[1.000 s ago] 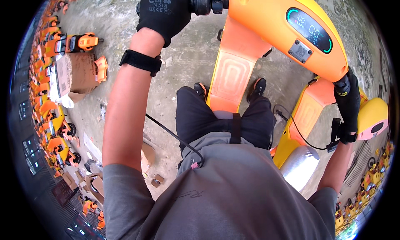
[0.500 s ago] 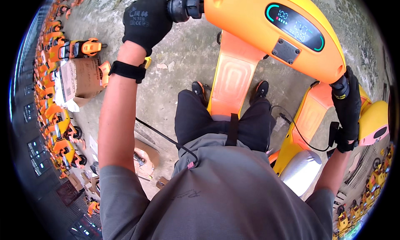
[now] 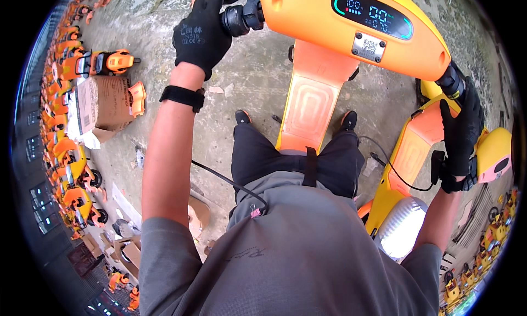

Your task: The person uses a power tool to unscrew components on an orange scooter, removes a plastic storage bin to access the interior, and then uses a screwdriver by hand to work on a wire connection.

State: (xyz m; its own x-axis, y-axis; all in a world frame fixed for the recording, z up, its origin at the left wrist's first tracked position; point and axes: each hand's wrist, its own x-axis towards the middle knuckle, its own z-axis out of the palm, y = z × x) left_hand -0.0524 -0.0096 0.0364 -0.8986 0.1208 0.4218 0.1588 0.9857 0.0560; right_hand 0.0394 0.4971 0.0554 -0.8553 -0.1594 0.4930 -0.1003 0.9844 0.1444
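My gloved left hand (image 3: 200, 33) is closed round the left handlebar grip (image 3: 235, 21), fingers reaching toward the brake lever. My gloved right hand (image 3: 460, 129) touches the right handlebar grip (image 3: 454, 83) with its thumb spread away from the fingers, which look loosely extended. Between them spans an orange handlebar cover (image 3: 299, 14) with a lit oval display (image 3: 373, 17) and a square metal code plate (image 3: 368, 47). Below, my legs straddle the scooter, either side of its orange footboard (image 3: 310, 107).
A second yellow scooter (image 3: 411, 146) with a silver-white seat (image 3: 401, 228) stands close on my right. At left are a cardboard box (image 3: 110, 105) and a long row of orange scooters (image 3: 77, 179). More yellow scooters (image 3: 483, 255) line the lower right, above concrete ground (image 3: 241, 85).
The handlebar has shifted left and its right end has risen. My right hand has loosened, its thumb now apart from the grip. The display now sits higher in the picture.
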